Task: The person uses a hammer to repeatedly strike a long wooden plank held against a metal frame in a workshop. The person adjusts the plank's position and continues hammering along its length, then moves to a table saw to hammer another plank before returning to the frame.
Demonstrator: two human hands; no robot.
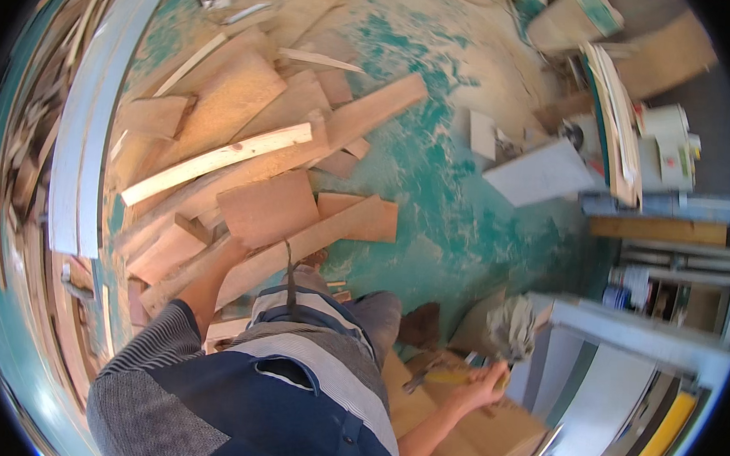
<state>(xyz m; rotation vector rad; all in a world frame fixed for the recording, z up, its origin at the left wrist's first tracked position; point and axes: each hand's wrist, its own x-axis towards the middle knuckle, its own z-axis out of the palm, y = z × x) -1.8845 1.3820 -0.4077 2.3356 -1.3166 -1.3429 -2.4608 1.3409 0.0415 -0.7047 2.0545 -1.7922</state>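
My left hand (231,252) is at the near corner of a squarish reddish-brown wooden board (267,208), its fingers closed on the edge and partly hidden. That board lies over a heap of other wood pieces. Out to my right side, my right hand (482,386) is wrapped round the yellow handle of a hammer (446,378). The hammer's grey metal head points in toward my body, above brown cardboard.
Long planks and a pale wood strip (218,165) lie across the dusty green floor (436,165). A long light-grey beam (96,111) runs along the left. On the right are a white panel (544,172), a metal-framed rack (643,333) and a crumpled cloth (511,327).
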